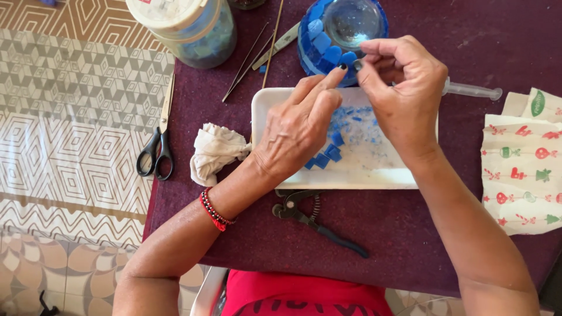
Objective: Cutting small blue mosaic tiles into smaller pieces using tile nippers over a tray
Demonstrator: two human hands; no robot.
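Over the white tray (386, 175), hands (351, 99) press blue tile (350, 57).

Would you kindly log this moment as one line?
left hand: touching glass bowl | right hand: holding syringe | white tray: blue tiles

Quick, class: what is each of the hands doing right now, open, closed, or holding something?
Left hand: open, fingers extended, fingertip touching the blue-tiled glass bowl.
Right hand: closed, pinching the syringe at the bowl's rim.
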